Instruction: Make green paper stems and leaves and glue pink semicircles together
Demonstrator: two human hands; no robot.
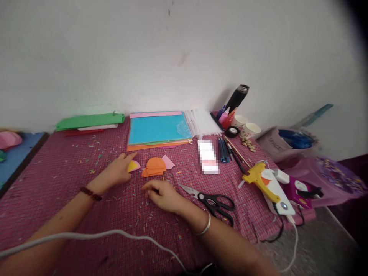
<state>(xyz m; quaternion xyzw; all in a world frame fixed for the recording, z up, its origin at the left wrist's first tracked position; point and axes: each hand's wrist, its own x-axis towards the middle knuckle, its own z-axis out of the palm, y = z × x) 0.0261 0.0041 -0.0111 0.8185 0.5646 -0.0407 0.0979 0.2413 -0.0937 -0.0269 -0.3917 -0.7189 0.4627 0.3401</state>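
My left hand (120, 168) is over the cloth with its index finger stretched out and its thumb apart. Between them, against the hand, lies a small rounded yellow and pink piece (134, 166). Part of that piece is covered by the hand. Right of it is a small stack of orange rounded cutouts (155, 167), with a pink cutout (168, 162) beside it. Just below the stack, my right hand (162, 194) has loosely bent fingers, a gap at the thumb and nothing visible in it. Black-handled scissors (211, 199) lie right of my right hand.
Coloured sheets (158, 128) and white sticks (202, 122) are along the wall. A blurred-out white rectangle (208, 157), pens (223, 150), paper cups (250, 130) and a yellow glue gun (261, 182) stand at right. A white cable (115, 233) crosses the front. Paper scraps litter the checked cloth.
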